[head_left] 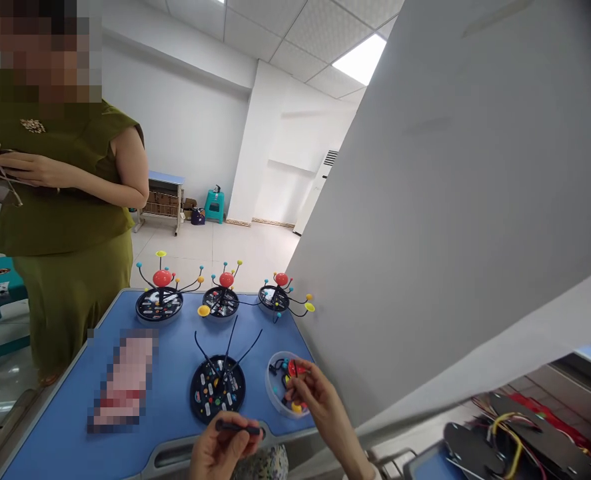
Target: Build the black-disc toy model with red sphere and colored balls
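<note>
L hand grips a black tube nr the surface's front edge; R hand is at the parts tub, fingers curled, hold can't be told. Prob. best: steady tube, pick sm. parts singly. Wall crowds tub's R; more room L, past the 3-stemmed disc base.

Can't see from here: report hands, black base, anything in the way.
Left hand: holding black cylinder. Right hand: over clear plastic tub, grip unclear. Round black base: on blue table, three thin black rods rising. Grey wall along table's right.
</note>
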`<state>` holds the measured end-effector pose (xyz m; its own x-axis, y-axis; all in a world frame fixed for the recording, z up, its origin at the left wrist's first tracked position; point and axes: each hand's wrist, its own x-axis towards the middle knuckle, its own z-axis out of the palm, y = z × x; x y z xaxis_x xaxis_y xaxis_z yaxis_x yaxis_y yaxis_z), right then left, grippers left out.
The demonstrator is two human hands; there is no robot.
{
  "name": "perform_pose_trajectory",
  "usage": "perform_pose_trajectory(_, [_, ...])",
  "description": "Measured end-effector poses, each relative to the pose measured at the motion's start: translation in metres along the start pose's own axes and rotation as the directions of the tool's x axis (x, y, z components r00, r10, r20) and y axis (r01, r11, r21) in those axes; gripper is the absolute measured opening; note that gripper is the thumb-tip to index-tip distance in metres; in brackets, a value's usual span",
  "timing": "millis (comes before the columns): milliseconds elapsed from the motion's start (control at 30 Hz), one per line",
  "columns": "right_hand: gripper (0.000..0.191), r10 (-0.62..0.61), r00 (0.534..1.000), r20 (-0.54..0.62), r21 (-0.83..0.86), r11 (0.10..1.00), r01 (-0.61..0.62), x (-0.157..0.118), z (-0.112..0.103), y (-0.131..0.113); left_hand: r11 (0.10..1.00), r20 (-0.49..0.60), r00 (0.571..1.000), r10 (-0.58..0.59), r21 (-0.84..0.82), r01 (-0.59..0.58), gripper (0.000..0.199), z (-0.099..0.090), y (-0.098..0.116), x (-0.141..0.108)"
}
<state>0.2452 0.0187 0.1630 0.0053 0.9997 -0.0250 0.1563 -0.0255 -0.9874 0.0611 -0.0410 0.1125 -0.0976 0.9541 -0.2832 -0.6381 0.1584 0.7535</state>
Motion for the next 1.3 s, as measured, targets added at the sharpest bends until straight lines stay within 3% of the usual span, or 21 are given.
perform_pose_trajectory(67, [0.049,0.042,0.999,0.002,0.159,0.986,-0.042,-0.016,0.015,0.001,0.999,-0.031,0.999,-0.020,-0.037,0.019,0.046,0.008,-0.001,-0.001])
perform_pose_trajectory(200, [0.038,0.073,0.995,-0.069,0.312,0.949,-0.048,-0.042,0.034,0.001,0.995,-0.127,0.992,0.023,-0.098,-0.036,0.043,0.018,0.000,-0.008])
perform_pose_trajectory(500, [0.031,0.058,0.995,-0.076,0.423,0.906,-0.020,-0.057,0.036,-0.001,0.980,-0.151,0.987,0.053,-0.182,-0.081,0.039,0.033,-0.005,-0.025])
perform_pose_trajectory(800, [0.034,-0.070,0.986,-0.150,0.379,0.917,0.123,-0.069,0.029,0.007,0.985,-0.138,0.989,0.053,-0.158,-0.075,0.038,0.039,-0.003,-0.033])
perform_pose_trajectory(1000, [0.030,-0.135,0.991,-0.005,0.279,0.951,0.131,-0.080,0.018,0.006,0.990,-0.130,0.989,0.073,-0.111,-0.088,0.037,0.038,-0.001,-0.036])
perform_pose_trajectory(1200, [0.022,-0.198,0.967,-0.159,0.210,0.950,0.229,-0.082,0.015,0.011,0.992,-0.142,0.986,0.083,-0.083,-0.095,0.037,0.035,-0.001,-0.040])
perform_pose_trajectory(1300, [0.019,-0.161,0.972,-0.170,0.274,0.940,0.204,-0.083,0.016,0.012,0.993,-0.138,0.988,0.075,-0.081,-0.087,0.038,0.034,0.000,-0.042])
